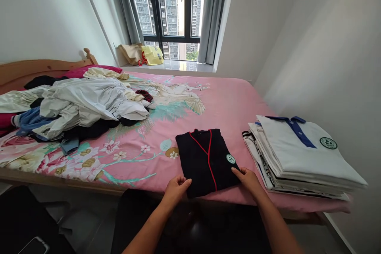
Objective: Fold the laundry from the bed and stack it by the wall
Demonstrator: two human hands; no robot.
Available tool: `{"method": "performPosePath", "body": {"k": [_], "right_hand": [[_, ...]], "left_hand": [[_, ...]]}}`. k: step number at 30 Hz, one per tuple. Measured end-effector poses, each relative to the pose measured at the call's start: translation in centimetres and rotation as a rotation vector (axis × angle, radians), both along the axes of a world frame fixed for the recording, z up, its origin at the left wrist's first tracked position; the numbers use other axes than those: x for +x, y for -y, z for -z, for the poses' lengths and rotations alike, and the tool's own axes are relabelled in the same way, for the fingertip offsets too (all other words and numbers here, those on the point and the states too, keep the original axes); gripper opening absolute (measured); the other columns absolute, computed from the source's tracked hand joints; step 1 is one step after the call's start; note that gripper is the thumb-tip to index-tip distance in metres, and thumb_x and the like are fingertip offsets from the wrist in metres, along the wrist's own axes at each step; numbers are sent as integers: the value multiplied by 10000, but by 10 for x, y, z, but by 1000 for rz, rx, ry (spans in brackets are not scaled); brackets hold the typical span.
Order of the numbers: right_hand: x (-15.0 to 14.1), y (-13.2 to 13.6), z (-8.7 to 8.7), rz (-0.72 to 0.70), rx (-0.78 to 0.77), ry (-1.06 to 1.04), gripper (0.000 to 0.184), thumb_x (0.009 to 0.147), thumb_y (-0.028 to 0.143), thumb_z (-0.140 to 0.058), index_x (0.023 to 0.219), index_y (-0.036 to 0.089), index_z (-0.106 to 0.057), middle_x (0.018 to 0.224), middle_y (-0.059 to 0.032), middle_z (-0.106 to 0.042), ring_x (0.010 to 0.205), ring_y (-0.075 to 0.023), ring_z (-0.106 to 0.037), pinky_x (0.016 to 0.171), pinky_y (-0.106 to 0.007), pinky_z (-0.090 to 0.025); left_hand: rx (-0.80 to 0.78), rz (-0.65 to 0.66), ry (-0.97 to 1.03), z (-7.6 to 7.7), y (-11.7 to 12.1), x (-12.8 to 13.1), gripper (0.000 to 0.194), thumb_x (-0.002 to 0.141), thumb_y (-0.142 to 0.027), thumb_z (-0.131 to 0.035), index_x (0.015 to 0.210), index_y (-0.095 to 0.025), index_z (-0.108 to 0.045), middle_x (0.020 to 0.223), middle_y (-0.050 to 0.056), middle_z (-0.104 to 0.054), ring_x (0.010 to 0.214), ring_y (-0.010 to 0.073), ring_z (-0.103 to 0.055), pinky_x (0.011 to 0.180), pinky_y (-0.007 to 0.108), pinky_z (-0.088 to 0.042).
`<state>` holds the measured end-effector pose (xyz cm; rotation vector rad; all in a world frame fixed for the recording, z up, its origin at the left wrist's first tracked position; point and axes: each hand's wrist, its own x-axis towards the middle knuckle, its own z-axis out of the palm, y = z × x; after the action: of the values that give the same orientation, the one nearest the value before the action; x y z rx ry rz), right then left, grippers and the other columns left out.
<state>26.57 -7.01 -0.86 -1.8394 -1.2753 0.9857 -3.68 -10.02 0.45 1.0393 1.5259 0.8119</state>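
A folded black garment with red piping and a round green badge lies near the front edge of the pink floral bedsheet. My left hand grips its near left corner, fingers curled over the fabric. My right hand holds its near right corner, thumb on top. To the right sits a stack of folded white shirts, the top one with a blue collar and a green badge.
A heap of unfolded clothes covers the left of the bed, by the wooden headboard. Bags rest on the windowsill. A white wall runs close along the right. A phone lies on the floor at lower left.
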Motion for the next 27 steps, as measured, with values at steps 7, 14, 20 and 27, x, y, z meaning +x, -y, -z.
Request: {"method": "performPosePath", "body": {"k": [7, 14, 20, 27], "right_hand": [[2, 2, 4, -37, 45, -121, 401, 685, 550, -594, 716, 154, -649, 665, -3, -620, 662, -170, -543, 617, -257, -396], [1, 8, -2, -65, 11, -225, 442, 684, 555, -602, 838, 148, -684, 818, -43, -695, 823, -224, -620, 748, -297, -466], [-2, 12, -10, -60, 0, -226, 437, 664, 536, -626, 881, 161, -688, 863, -51, -705, 908, -249, -626, 812, -318, -477], [-10, 12, -18, 12, 6, -225, 430, 610, 544, -647, 825, 174, -693, 850, -51, -707, 866, -250, -636, 780, -327, -493]], "left_hand": [[44, -37, -49, 5, 4, 6, 340, 647, -506, -622, 674, -196, -483, 473, -82, -426, 410, 82, -386, 419, 217, -266], [228, -29, -285, -11, 15, 10, 171, 705, -361, -583, 715, -199, -530, 611, -51, -487, 597, 113, -456, 583, 237, -353], [376, 33, -385, -23, 26, 12, 142, 752, -298, -545, 853, -205, -580, 804, 7, -575, 722, 151, -521, 693, 282, -407], [331, 20, -324, -18, 26, 9, 244, 756, -334, -546, 946, -194, -606, 835, 22, -596, 762, 168, -549, 731, 299, -421]]}}
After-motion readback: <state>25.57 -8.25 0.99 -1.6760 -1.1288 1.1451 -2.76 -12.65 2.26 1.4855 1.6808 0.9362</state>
